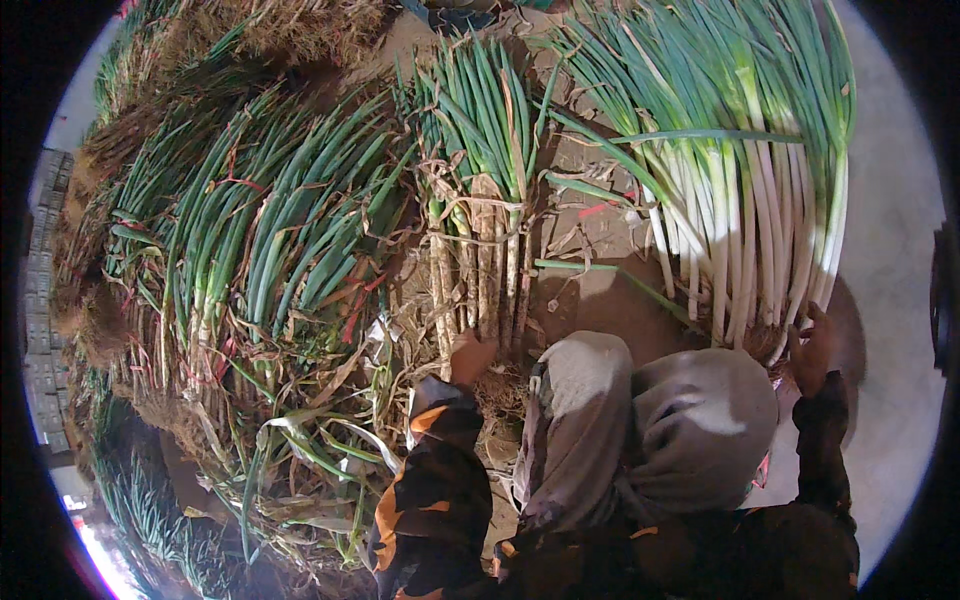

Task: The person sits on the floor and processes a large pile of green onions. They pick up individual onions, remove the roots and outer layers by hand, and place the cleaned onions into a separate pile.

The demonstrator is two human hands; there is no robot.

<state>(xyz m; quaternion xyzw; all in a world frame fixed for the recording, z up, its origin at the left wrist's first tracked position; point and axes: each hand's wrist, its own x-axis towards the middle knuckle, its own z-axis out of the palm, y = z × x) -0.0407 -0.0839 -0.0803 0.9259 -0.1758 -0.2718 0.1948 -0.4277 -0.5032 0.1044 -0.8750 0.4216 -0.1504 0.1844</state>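
Observation:
Long green onions with white stalks lie in a peeled pile (739, 202) at the right, their green tops pointing away from me. My right hand (812, 351) is at the root end of the outermost stalks; whether its fingers grip one is unclear. At the centre lies a bundle of unpeeled green onions (484, 262), with dry brown leaves around the stalks. My left hand (472, 355) touches its lower stalks just above the roots, the fingers partly hidden; I cannot tell if it grips them.
More unpeeled green onions (217, 247) fill the left side, some with red ties. Stripped leaves (322, 450) are heaped beside my left sleeve. Covered knees (645, 420) are between my hands. Grey floor (900, 300) shows at the right, grey blocks (46, 315) at the far left.

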